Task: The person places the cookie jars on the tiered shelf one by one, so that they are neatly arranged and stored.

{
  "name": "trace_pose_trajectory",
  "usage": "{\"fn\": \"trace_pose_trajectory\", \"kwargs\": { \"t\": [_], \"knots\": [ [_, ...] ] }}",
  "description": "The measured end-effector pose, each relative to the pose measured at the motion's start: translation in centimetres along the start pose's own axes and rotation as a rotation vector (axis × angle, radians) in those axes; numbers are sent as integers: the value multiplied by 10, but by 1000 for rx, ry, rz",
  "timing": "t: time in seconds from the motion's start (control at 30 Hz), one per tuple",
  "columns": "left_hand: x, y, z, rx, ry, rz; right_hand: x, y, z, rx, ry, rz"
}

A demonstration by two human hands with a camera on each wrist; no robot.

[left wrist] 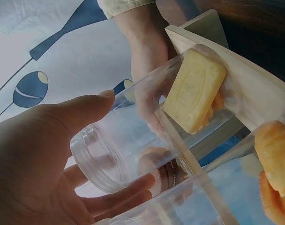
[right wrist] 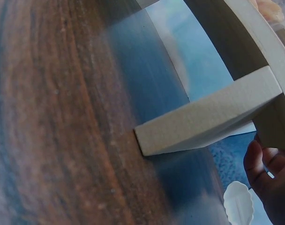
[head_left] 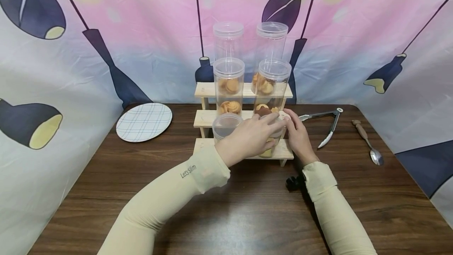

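Observation:
A three-step wooden display stand (head_left: 202, 119) bears several clear lidded jars, two to a step. My left hand (head_left: 247, 139) reaches over the front right jar (left wrist: 142, 136), its thumb and fingers round the lid end. Inside that jar lies a pale yellow rectangular bar (left wrist: 195, 89) with an oval mark, above something orange-brown. On the stand's right side, my right hand (head_left: 300, 139) holds the end of the middle step with its fingertips. In the right wrist view, its fingers (right wrist: 256, 164) meet the wood, partly cut off by the frame. The front left jar (head_left: 226, 126) stands beside the left wrist.
The middle jars hold swirled cookies (head_left: 231, 107). A checked plate (head_left: 144, 122) lies at left. To the right are metal tongs (head_left: 334, 123) and a wooden-handled spoon (head_left: 368, 143). A patterned cloth (head_left: 159, 42) hangs behind the table.

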State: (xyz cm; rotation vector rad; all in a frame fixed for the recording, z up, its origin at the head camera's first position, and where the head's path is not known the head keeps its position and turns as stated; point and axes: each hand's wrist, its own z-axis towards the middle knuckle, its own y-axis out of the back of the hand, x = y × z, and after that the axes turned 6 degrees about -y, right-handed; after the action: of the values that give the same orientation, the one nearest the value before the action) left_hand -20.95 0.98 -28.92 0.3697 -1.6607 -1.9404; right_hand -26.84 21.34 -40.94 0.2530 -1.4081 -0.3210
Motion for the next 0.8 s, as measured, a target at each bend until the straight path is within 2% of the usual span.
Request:
{"fn": "trace_pose_trajectory", "kwargs": {
  "t": [0.23, 0.53, 0.8],
  "knots": [
    [0, 0, 0, 26, 19, 3, -1, 0, 1, -13, 13, -5],
    [-1, 0, -2, 4, 13, 6, -1, 0, 0, -5, 10, -8],
    [-1, 0, -1, 19, 24, 10, -1, 0, 1, -3, 22, 4]
  ]
}}
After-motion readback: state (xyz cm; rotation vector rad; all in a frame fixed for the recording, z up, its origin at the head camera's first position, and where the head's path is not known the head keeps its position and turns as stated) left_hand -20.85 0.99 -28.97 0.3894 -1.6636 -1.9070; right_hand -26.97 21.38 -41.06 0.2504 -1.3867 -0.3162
